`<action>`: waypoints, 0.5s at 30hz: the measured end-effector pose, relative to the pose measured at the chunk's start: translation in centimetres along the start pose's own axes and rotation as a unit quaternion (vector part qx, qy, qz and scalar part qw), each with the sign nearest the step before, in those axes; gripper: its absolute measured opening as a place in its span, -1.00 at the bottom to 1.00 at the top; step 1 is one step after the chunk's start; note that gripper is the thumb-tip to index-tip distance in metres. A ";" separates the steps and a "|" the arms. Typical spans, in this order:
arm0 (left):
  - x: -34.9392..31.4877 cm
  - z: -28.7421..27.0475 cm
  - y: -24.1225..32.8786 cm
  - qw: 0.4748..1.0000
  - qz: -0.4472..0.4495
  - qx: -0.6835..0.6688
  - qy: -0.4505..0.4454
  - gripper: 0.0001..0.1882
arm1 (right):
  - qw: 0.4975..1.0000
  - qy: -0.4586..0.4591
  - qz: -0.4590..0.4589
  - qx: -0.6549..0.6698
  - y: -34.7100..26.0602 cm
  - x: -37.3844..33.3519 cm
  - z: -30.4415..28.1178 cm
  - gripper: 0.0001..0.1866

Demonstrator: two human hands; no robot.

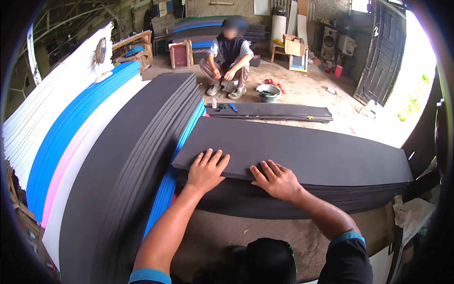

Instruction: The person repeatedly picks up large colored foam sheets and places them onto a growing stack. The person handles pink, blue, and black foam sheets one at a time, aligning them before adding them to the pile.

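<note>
Both my hands rest on a stack of long black foam-like sheets (302, 146) that stretches from the middle to the right. My left hand (207, 170) lies flat near the stack's left end, fingers spread, on the top sheet. To its right, my right hand (276, 181) presses on the near edge with its fingers apart. Neither hand holds anything. The lower layers of the stack (283, 201) show along the near side, beneath my right hand. Under the thumbs, the contact with the sheet edge is partly hidden.
Left of me stand tall stacks of black (127, 128), blue (80, 123) and white sheets (52, 94). Beyond my stack lie more black sheets (274, 111) with small tools. A person (229, 57) squats there beside a bucket (268, 93). A dark door (382, 52) stands open at right.
</note>
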State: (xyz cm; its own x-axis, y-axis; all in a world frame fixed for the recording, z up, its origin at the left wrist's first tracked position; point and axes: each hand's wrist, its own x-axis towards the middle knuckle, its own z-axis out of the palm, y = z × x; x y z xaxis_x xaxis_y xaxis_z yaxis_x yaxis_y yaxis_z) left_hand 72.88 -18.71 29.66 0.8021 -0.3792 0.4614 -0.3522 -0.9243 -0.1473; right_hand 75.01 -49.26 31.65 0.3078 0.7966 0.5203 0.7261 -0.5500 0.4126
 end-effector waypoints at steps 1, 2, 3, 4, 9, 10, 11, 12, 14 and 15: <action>0.3 -0.5 -0.4 0.999 0.014 0.030 -0.006 -0.09 | 1.000 0.015 0.017 0.009 0.0 -0.5 0.0 -0.40; 0.6 -1.1 -0.8 0.999 0.027 0.038 -0.002 -0.11 | 0.999 0.004 0.040 0.011 -0.1 -1.4 -0.4 -0.47; 0.9 -1.9 -1.0 0.998 0.037 0.044 -0.004 -0.12 | 0.998 -0.006 0.064 -0.022 0.1 -2.7 -0.9 -0.48; 1.3 -2.9 -1.4 0.998 0.045 0.053 0.008 -0.12 | 0.995 -0.027 0.084 -0.052 0.7 -4.4 -1.6 -0.49; 2.2 -9.6 -2.9 0.995 0.038 0.087 0.032 -0.23 | 0.955 -0.018 0.295 -0.029 3.2 -10.9 -4.2 -0.23; 2.2 -10.6 -2.1 0.994 0.041 0.088 0.052 -0.24 | 0.953 0.003 0.304 -0.015 3.4 -11.1 -4.5 -0.24; 2.5 -11.1 -0.5 0.993 0.044 0.088 0.070 -0.25 | 0.949 0.022 0.314 -0.001 3.3 -11.1 -4.9 -0.24; 3.0 -11.5 1.3 0.992 0.038 0.090 0.082 -0.30 | 0.947 0.063 0.315 -0.015 3.4 -10.4 -5.0 -0.19; 4.2 -12.3 5.2 0.985 0.068 0.083 0.135 -0.43 | 0.944 0.092 0.317 -0.013 3.0 -8.3 -5.6 -0.22; 4.9 -12.6 6.9 0.981 0.078 0.081 0.160 -0.51 | 0.942 0.104 0.320 -0.014 2.5 -7.1 -6.1 -0.23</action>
State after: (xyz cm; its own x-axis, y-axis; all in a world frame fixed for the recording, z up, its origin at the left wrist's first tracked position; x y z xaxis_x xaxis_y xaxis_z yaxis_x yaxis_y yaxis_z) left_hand 68.27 -26.41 41.93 0.5434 -0.5067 0.6694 -0.3569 -0.8611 -0.3621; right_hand 70.89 -57.88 33.55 0.5476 0.2360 0.8028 0.4161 -0.9092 -0.0166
